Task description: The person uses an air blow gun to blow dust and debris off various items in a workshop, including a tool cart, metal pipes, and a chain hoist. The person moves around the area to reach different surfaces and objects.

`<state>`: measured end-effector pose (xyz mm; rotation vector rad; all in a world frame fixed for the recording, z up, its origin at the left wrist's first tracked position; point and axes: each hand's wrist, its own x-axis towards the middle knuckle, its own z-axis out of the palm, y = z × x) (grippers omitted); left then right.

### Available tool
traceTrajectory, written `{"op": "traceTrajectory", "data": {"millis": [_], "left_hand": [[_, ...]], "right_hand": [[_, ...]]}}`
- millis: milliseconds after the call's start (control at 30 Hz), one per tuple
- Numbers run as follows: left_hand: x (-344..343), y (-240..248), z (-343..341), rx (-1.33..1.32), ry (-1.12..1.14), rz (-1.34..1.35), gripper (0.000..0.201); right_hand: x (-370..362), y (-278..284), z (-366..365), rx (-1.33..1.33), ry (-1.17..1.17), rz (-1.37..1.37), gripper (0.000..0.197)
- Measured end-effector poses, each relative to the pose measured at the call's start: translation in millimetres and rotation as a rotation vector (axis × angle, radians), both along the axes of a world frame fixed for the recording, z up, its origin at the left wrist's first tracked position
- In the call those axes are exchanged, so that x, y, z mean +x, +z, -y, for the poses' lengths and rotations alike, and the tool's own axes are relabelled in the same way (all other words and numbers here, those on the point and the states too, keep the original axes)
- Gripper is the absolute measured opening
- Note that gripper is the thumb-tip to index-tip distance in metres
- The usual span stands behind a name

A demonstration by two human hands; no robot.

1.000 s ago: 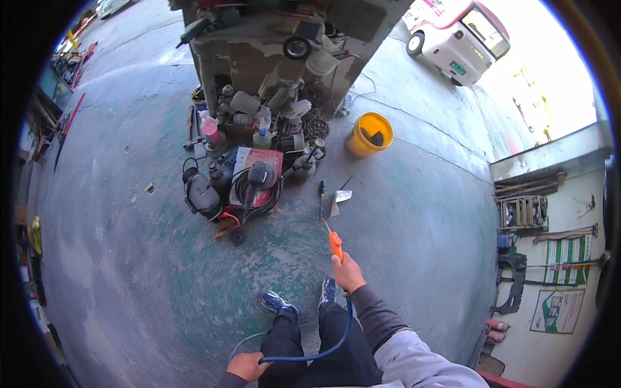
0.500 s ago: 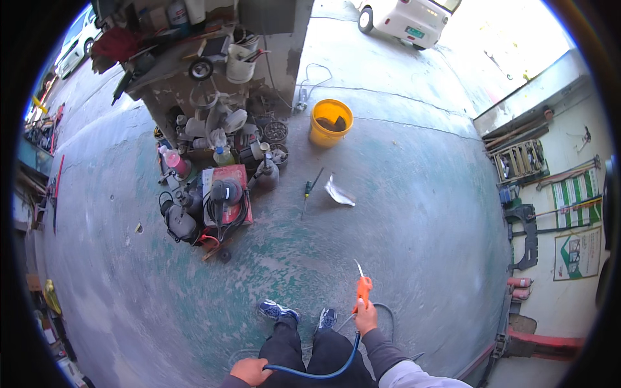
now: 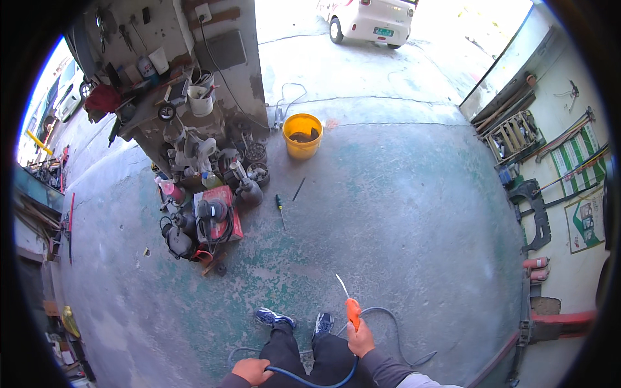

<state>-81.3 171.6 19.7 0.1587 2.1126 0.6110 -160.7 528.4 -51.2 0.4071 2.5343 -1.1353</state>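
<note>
Near right, the right hand (image 3: 362, 339) wraps tightly around an orange blow gun (image 3: 353, 312); near left, the left hand (image 3: 251, 372) grips a blue hose (image 3: 291, 375).

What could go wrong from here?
The blue hose in the left hand appears to continue in loops across the floor near the shoes, so it might snag one. The screwdriver lying loose farther ahead could roll if stepped on.

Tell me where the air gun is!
In the head view, the air gun is in the right hand, low, right of centre, near the right shoe.
</note>
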Motion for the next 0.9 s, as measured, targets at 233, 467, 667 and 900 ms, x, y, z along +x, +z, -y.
{"op": "traceTrajectory", "data": {"millis": [233,467,667,900], "left_hand": [[19.1,18.2,-47.1,-0.055,-0.032,0.021,0.033],[38.0,34.2,-60.4,-0.09,0.098,-0.037,0.035],[59.2,44.7,-65.8,-0.077,0.311,-0.072,0.041],[111.8,31.9,-53.1,-0.079,0.471,-0.126,0.042]], "right_hand": [[-34.2,55.7,14.8,0.111,0.319,-0.376,0.031],[-79.8,32.6,-10.0,0.147,0.151,-0.312,0.031],[-85.4,-8.8,-84.3,0.01,-0.227,-0.125,0.034],[-63.3,-8.6,-71.0,-0.31,-0.219,-0.005,0.025]]}}
